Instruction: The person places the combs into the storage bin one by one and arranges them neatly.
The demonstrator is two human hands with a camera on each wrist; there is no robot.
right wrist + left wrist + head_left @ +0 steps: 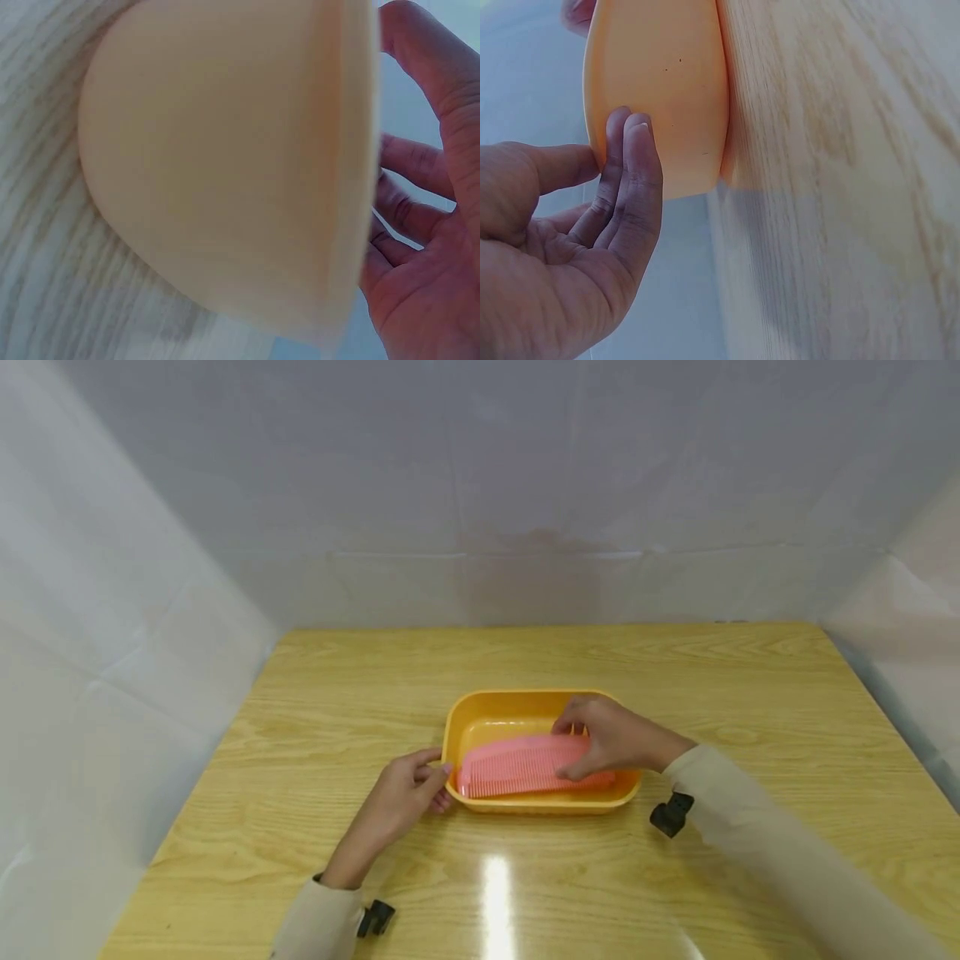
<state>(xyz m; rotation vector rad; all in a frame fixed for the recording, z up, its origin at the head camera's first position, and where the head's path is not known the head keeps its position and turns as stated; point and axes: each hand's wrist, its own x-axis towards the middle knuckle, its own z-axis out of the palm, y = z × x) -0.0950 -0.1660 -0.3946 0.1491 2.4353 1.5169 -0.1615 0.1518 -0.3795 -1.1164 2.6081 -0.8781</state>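
Note:
A wide pink comb (517, 764) with a row of fine teeth lies inside a yellow plastic basin (525, 808). My right hand (618, 735) reaches in over the basin's right end, thumb on the toothed side and fingers at the far edge, gripping the comb. The basin's wall (225, 165) hides the comb and the fingertips in the right wrist view. At the left end, my left hand (401, 793) pinches the basin's rim. In the left wrist view, the thumb is at the rim and the fingers (641, 165) lie along the outer wall.
The basin stands on a wood-grain table (337, 693). Pale sheeting (525, 485) hangs behind the table and along both sides. A small black device (671, 814) sits at the right wrist, and another black device (377, 918) at the left.

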